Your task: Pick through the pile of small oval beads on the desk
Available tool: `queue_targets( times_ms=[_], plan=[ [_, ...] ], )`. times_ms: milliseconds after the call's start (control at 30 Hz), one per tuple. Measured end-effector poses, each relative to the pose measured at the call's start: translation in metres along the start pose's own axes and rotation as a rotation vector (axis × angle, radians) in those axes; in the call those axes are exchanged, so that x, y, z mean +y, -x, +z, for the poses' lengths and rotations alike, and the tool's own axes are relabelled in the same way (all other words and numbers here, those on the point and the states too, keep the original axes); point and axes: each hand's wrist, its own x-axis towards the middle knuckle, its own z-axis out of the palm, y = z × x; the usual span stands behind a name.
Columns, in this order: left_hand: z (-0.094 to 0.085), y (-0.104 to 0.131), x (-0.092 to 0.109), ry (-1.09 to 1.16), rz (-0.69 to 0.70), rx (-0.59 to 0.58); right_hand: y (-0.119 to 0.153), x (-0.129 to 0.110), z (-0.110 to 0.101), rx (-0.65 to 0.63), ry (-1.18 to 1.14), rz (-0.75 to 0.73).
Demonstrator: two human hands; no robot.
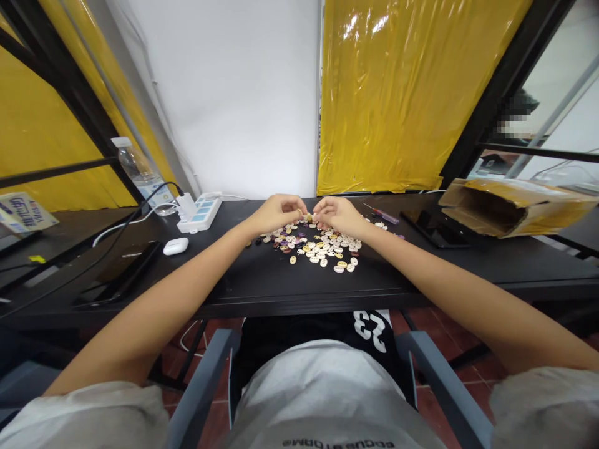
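A loose pile of small oval buttons, mostly cream with some yellow, brown and purple ones, lies spread on the black table. At the far edge of the pile, my left hand is closed in a pinch, its fingertips on a small pale button-like piece. My right hand faces it, thumb and fingers also pinched on a small piece. The two sets of fingertips nearly meet, with a yellowish piece between them. Whether the pieces are joined is too small to tell.
Right of the pile lie a screwdriver, a dark phone and an open cardboard box. On the left are a white earbud case, a black tablet-like device, a power strip with cables and a plastic bottle.
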Motion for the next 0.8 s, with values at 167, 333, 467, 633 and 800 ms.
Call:
queue_targets(
  times_ms=[167, 333, 467, 633, 800],
  plan=[
    [-0.034, 0.003, 0.001, -0.401, -0.111, -0.034, 0.002, 0.0, -0.01, 0.008, 0.403, -0.131],
    [-0.061, 0.008, -0.01, -0.479, -0.357, -0.232, 0.002, 0.002, -0.015, -0.077, 0.556, -0.132],
    [-0.074, 0.013, -0.012, -0.51, -0.583, -0.367, 0.001, 0.004, -0.018, -0.101, 0.601, -0.12],
    [-0.084, 0.018, -0.016, -0.558, -0.673, -0.396, -0.001, 0.008, -0.021, -0.128, 0.596, -0.12],
    [-0.09, 0.02, -0.022, -0.582, -0.676, -0.38, -0.003, 0.009, -0.021, -0.116, 0.595, -0.113]
  ],
)
